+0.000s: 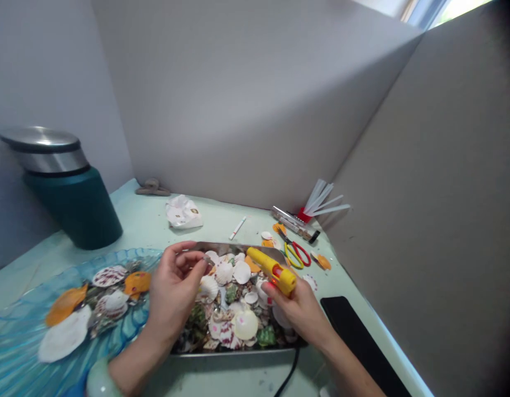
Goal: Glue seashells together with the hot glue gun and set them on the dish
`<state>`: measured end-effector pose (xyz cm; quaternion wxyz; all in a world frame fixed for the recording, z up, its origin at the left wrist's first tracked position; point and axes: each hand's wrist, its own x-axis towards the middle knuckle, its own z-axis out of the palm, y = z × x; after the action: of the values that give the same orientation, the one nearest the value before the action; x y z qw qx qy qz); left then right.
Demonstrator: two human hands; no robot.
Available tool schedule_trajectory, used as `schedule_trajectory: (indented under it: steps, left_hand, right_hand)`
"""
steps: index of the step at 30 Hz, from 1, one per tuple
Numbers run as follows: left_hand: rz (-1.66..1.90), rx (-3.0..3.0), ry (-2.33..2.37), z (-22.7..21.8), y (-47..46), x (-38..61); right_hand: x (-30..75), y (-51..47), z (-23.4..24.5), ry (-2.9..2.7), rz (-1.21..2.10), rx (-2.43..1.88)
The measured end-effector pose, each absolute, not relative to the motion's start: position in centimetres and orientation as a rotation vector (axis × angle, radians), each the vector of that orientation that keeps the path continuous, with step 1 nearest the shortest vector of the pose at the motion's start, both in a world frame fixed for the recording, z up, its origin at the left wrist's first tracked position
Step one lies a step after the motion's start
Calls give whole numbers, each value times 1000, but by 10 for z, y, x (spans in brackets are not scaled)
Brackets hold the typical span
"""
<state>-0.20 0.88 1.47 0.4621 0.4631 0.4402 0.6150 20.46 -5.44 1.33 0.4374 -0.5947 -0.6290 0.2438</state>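
Head view shows a pale green table (221, 223) boxed in by grey partitions on the far and right sides. Bare tabletop is left only along the far strip and the near edge. A metal tray (227, 246) heaped with shells fills the middle. A blue glass plate (15, 342) on the left is cut off by the frame.

The left hand (174, 289) pinches a small shell piece (207, 260) between thumb and fingertips, and its shape is too small to make out. The right hand (298, 309) is closed round a yellow glue gun (271, 270) over the tray's right side, hiding the grip. The gun's long axis runs from near right to far left, with the nozzle towards the pinched piece.
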Motion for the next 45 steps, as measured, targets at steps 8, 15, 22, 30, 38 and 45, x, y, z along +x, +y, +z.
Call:
schedule_trajectory:
  steps: [8,15,22,30,38,45]
  left_hand:
    - [1505,1140,1080,15,5,0]
    - [1494,1161,1059,11,7,0]
    - [1471,1140,1053,11,7,-1]
    - [1447,1046,976,12,8,0]
    - [1367,1017,963,15,7,2]
    - [1342,1252,1038,12,2,2]
  right_hand:
    - [199,-55,15,-2159,73,-2109]
    - [186,-54,50,-2334,-152,-1926]
    - [143,-24,30,-2656,-204,-1650]
    - [150,-15,35,-2459,107,-1605]
    - [170,-9,34,-1162,1186,-1223]
    - [163,-13,27,-666,1689,-957]
